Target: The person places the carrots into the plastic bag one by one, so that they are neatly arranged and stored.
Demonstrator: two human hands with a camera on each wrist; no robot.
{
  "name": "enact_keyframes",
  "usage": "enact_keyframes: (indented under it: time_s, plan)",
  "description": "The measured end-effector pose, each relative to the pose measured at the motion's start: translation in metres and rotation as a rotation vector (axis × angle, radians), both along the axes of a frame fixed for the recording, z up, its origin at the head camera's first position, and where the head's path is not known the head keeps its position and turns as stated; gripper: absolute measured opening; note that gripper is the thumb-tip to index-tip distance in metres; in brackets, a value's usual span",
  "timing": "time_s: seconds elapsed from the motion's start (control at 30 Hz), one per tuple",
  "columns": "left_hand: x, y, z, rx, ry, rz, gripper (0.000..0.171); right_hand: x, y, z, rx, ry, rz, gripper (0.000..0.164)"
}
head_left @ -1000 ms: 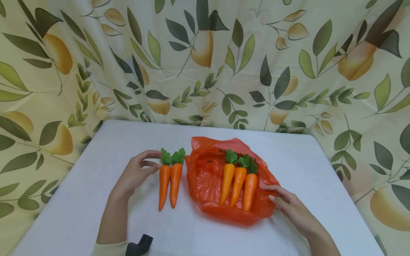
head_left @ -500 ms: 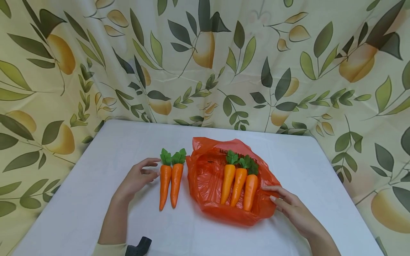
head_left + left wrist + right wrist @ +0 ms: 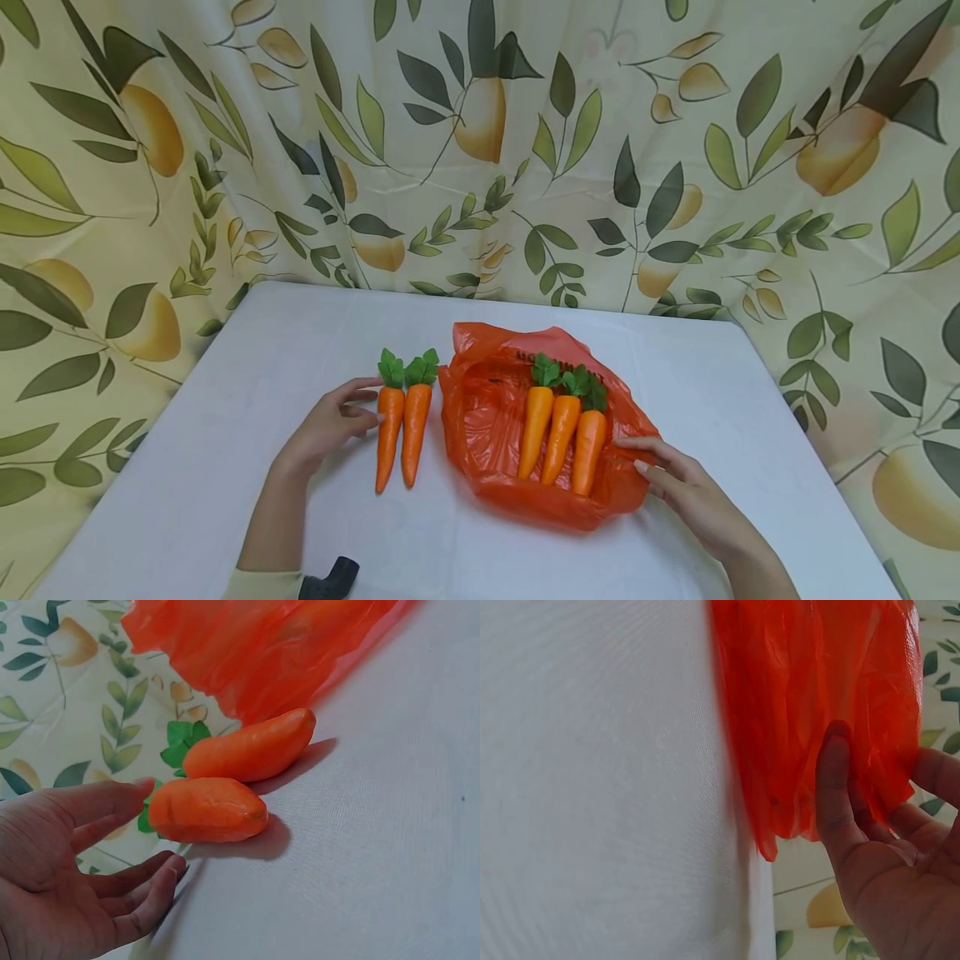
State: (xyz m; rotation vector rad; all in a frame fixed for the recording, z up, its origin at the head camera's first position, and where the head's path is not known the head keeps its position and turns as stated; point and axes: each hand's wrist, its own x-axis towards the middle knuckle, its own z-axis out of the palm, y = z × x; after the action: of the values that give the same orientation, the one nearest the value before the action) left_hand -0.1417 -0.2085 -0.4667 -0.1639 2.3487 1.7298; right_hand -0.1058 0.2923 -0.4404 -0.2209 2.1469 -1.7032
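Observation:
Two orange carrots with green leafy tops lie side by side on the white table, a left carrot and a right carrot. My left hand is at the left carrot's upper end, fingers loosely bent, its thumb tip at the carrot's side. In the left wrist view, that hand has no carrot enclosed. Right of them spreads an open red plastic bag; three more carrots rest inside it. My right hand holds the bag's right edge; in the right wrist view, thumb and fingers lie on opposite sides of the film.
The white tabletop ends at a back edge just behind the bag. A leaf-and-fruit patterned curtain hangs behind and around it. A dark strap piece is at the left sleeve.
My left hand draws slightly off the left carrot's leaves, then comes back lower, thumb at the carrot's side. The right hand keeps its hold on the bag. Carrots stay put.

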Motion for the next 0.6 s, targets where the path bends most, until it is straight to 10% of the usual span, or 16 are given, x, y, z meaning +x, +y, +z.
enact_keyframes:
  time_s: [0.6]
  plan:
    - [-0.002,0.018,-0.001,-0.072,-0.009,0.032,0.069,-0.001,0.0,-0.001,0.012,-0.029,-0.006,0.043]
